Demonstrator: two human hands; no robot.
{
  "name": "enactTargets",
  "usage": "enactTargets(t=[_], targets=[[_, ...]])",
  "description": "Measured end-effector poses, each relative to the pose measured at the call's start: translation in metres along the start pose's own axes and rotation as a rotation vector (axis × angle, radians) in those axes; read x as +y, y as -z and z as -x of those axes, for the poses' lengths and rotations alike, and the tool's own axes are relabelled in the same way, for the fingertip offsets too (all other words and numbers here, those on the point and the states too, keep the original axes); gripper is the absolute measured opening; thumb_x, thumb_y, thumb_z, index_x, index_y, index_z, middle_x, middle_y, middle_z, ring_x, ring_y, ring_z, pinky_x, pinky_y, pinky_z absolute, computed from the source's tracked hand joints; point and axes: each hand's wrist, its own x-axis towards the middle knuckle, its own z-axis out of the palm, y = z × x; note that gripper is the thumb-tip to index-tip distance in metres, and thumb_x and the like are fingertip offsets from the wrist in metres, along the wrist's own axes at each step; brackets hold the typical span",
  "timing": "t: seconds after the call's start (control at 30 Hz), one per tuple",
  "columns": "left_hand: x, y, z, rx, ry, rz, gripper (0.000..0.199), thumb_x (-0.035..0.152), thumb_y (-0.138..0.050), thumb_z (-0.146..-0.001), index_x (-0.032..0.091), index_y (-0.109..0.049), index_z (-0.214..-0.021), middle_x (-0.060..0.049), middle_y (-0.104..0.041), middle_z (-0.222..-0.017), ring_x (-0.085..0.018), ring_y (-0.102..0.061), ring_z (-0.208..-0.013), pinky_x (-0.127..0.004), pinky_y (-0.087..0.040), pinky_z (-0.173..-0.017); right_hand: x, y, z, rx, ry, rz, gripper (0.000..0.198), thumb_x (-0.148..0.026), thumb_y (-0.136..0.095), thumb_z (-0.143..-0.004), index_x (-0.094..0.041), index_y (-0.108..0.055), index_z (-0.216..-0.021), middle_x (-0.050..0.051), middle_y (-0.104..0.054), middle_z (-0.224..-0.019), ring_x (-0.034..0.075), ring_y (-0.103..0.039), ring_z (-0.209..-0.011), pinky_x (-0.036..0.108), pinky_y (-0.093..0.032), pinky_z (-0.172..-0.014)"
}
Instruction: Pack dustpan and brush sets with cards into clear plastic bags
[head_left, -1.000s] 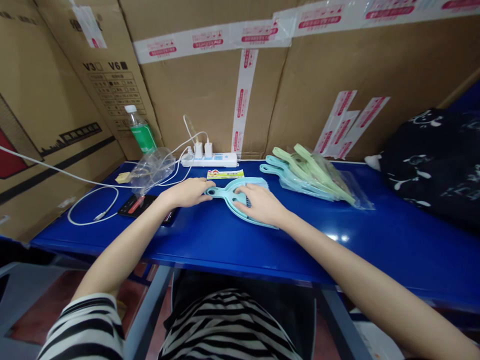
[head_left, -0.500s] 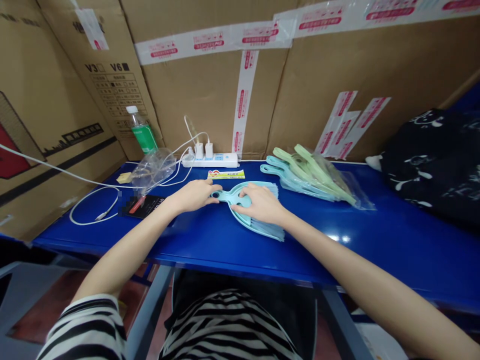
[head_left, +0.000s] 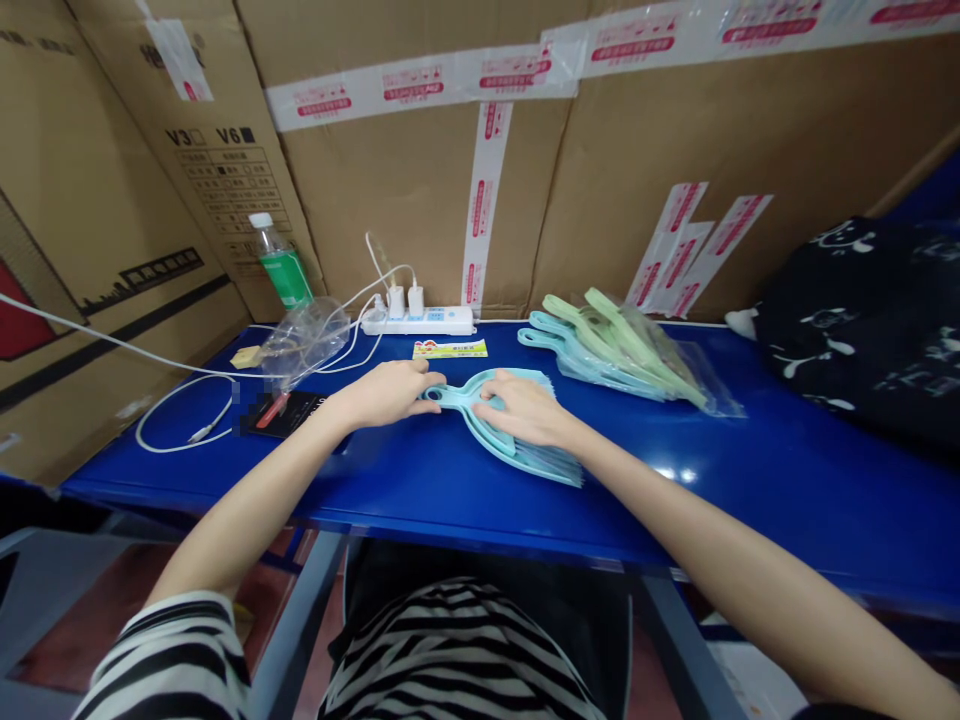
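A light-blue dustpan lies low over the blue table in front of me, its handle pointing left. Nested in it is a matching hand brush, with pale bristles sticking out past the pan's right edge. My left hand pinches the handle end between thumb and fingers. My right hand is closed over the brush head, thumb on the near side and fingers on the far side. Its palm hides part of the brush and pan.
More blue and green dustpan sets lie in clear plastic at the back right. A power strip with chargers, a bottle, a crumpled plastic bag, cables and a phone occupy the left. A black patterned bag sits far right.
The dustpan and brush have shifted slightly right, and the bristles now reach a little further right. Both hands keep their holds; the view has moved slightly.
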Motion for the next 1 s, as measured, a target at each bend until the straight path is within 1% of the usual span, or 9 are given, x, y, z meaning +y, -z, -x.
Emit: enactTargets(t=[0.07, 0.17, 0.3, 0.5, 0.67, 0.83, 1.0], targets=[[0.001, -0.002, 0.000, 0.004, -0.011, 0.020, 0.034, 0.038, -0.050, -0.093, 0.017, -0.057, -0.119, -0.008, -0.062, -0.100, -0.022, -0.064, -0.090, -0.030, -0.048, -0.078, -0.001, -0.002, 0.000, 0.016, -0.006, 0.032, 0.034, -0.049, -0.046, -0.086, -0.021, -0.064, -0.077, 0.006, -0.064, -0.089, 0.022, -0.061, -0.077, 0.032, -0.041, -0.068], [0.003, -0.004, 0.000, 0.003, -0.016, 0.042, 0.035, 0.037, -0.051, -0.093, 0.015, -0.057, -0.119, -0.008, -0.062, -0.100, -0.022, -0.064, -0.089, -0.030, -0.048, -0.078, -0.002, -0.005, 0.000, 0.025, -0.029, 0.062, 0.037, -0.055, -0.052, -0.082, -0.020, -0.066, -0.079, 0.007, -0.065, -0.089, 0.023, -0.062, -0.077, 0.032, -0.041, -0.066], [0.004, -0.006, -0.001, 0.012, -0.034, 0.056, 0.035, 0.038, -0.051, -0.092, 0.015, -0.057, -0.118, -0.008, -0.062, -0.100, -0.021, -0.064, -0.088, -0.029, -0.048, -0.077, -0.004, -0.003, 0.002, 0.020, -0.031, 0.063, 0.036, -0.052, -0.054, -0.081, -0.019, -0.068, -0.081, 0.008, -0.065, -0.089, 0.023, -0.061, -0.077, 0.032, -0.040, -0.065], [0.005, -0.006, -0.001, 0.072, -0.083, 0.053, 0.036, 0.040, -0.051, -0.092, 0.015, -0.056, -0.117, -0.007, -0.062, -0.099, -0.020, -0.064, -0.085, -0.028, -0.048, -0.076, -0.004, 0.005, 0.007, 0.043, -0.021, 0.082, 0.035, -0.052, -0.059, -0.077, -0.019, -0.070, -0.083, 0.009, -0.065, -0.091, 0.024, -0.061, -0.079, 0.032, -0.038, -0.066], [0.008, -0.005, -0.001, 0.072, -0.087, 0.057, 0.037, 0.039, -0.054, -0.091, 0.012, -0.057, -0.116, -0.009, -0.064, -0.100, -0.022, -0.065, -0.088, -0.031, -0.049, -0.078, 0.000, 0.005, 0.008, 0.059, -0.016, 0.076, 0.035, -0.052, -0.062, -0.074, -0.019, -0.070, -0.083, 0.008, -0.065, -0.090, 0.023, -0.059, -0.077, 0.032, -0.037, -0.066], [0.008, -0.004, -0.001, 0.107, -0.095, 0.079, 0.036, 0.038, -0.057, -0.089, 0.013, -0.059, -0.114, -0.010, -0.065, -0.102, -0.022, -0.065, -0.090, -0.031, -0.049, -0.079, 0.002, 0.003, 0.006, 0.081, -0.005, 0.069, 0.033, -0.051, -0.064, -0.072, -0.019, -0.068, -0.079, 0.007, -0.064, -0.087, 0.022, -0.057, -0.073, 0.031, -0.035, -0.064], [0.006, -0.003, 0.000, 0.145, -0.107, 0.131, 0.030, 0.038, -0.060, -0.086, 0.015, -0.062, -0.106, -0.007, -0.065, -0.095, -0.020, -0.064, -0.084, -0.028, -0.047, -0.074, 0.001, 0.002, 0.005, 0.067, 0.005, 0.051, 0.030, -0.048, -0.063, -0.073, -0.019, -0.066, -0.075, 0.006, -0.062, -0.086, 0.020, -0.056, -0.071, 0.030, -0.034, -0.063]])
